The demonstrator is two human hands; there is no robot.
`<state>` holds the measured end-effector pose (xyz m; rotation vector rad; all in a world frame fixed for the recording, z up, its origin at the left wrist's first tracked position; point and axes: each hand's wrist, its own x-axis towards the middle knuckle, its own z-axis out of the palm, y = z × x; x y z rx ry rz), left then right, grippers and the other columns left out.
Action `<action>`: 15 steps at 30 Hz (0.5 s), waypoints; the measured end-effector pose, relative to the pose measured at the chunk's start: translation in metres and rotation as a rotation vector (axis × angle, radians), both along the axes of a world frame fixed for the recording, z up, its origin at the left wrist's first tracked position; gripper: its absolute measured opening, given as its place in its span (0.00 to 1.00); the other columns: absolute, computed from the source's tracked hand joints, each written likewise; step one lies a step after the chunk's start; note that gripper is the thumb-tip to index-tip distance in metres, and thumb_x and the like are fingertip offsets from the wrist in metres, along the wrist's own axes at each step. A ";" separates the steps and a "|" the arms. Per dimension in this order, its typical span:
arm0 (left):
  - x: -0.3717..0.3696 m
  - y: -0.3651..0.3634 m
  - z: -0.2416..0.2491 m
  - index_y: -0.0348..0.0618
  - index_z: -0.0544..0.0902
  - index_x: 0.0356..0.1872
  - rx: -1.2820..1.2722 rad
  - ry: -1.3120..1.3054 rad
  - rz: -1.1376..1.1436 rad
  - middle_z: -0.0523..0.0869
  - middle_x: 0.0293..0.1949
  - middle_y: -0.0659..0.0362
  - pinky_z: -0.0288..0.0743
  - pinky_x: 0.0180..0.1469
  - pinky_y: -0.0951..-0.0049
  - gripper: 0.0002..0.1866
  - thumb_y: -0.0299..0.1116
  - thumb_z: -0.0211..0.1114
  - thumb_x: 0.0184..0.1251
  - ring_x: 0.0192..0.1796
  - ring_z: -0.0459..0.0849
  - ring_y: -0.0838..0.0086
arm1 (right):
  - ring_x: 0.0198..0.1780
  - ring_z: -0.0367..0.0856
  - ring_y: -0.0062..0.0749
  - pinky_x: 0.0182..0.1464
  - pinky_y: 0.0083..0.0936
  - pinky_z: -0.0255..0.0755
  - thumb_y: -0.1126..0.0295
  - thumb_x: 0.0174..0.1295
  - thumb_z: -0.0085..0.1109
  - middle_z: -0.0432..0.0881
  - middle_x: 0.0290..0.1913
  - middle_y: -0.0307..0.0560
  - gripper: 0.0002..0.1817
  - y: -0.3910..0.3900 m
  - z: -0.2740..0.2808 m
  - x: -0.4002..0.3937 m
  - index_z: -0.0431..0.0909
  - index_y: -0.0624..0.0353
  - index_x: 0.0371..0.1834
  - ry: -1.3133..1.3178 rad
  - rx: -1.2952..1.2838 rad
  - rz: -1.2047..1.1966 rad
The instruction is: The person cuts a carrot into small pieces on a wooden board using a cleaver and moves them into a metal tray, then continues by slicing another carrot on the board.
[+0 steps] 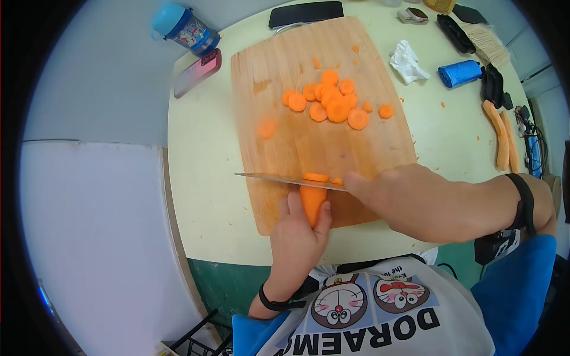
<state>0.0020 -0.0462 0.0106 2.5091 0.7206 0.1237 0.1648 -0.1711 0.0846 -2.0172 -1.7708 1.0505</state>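
Near the front edge of a wooden cutting board lies a thick carrot piece, with my left hand closed round its near end. My right hand is wrapped round a knife, whose handle it hides. The knife blade points left and lies across the carrot's far end. A carrot slice is just beyond the blade, and a smaller bit is beside my right fingers. Farther up the board several round carrot slices form a loose pile, with single slices to each side.
A blue bottle and a phone are at the back left. A black case lies behind the board. To the right are a crumpled tissue, a blue roll, a brush and two long peeled carrots.
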 end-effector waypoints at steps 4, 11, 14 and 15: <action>-0.002 0.000 -0.002 0.35 0.69 0.43 0.008 0.031 -0.008 0.75 0.34 0.43 0.73 0.27 0.54 0.20 0.41 0.62 0.61 0.29 0.78 0.45 | 0.34 0.80 0.52 0.31 0.37 0.72 0.78 0.56 0.51 0.76 0.28 0.59 0.12 0.005 -0.009 -0.001 0.64 0.68 0.43 0.076 0.102 -0.039; -0.004 0.003 -0.001 0.34 0.69 0.43 0.009 0.029 -0.026 0.76 0.35 0.44 0.74 0.28 0.55 0.22 0.43 0.63 0.60 0.30 0.78 0.46 | 0.34 0.79 0.50 0.33 0.36 0.72 0.75 0.60 0.46 0.76 0.32 0.60 0.09 0.021 -0.016 -0.001 0.66 0.67 0.43 0.038 0.115 -0.016; -0.005 0.004 0.000 0.34 0.69 0.46 -0.035 0.033 -0.019 0.76 0.37 0.44 0.75 0.30 0.57 0.25 0.44 0.64 0.58 0.33 0.79 0.48 | 0.32 0.79 0.50 0.32 0.37 0.72 0.77 0.58 0.47 0.77 0.29 0.59 0.11 0.020 -0.007 0.006 0.66 0.65 0.44 0.004 -0.067 -0.044; -0.006 0.003 0.000 0.34 0.69 0.48 -0.066 -0.002 -0.011 0.76 0.37 0.45 0.76 0.32 0.59 0.26 0.45 0.65 0.58 0.36 0.80 0.49 | 0.30 0.79 0.50 0.30 0.37 0.72 0.78 0.56 0.48 0.76 0.26 0.57 0.12 0.015 -0.009 0.009 0.66 0.65 0.44 -0.043 -0.018 -0.058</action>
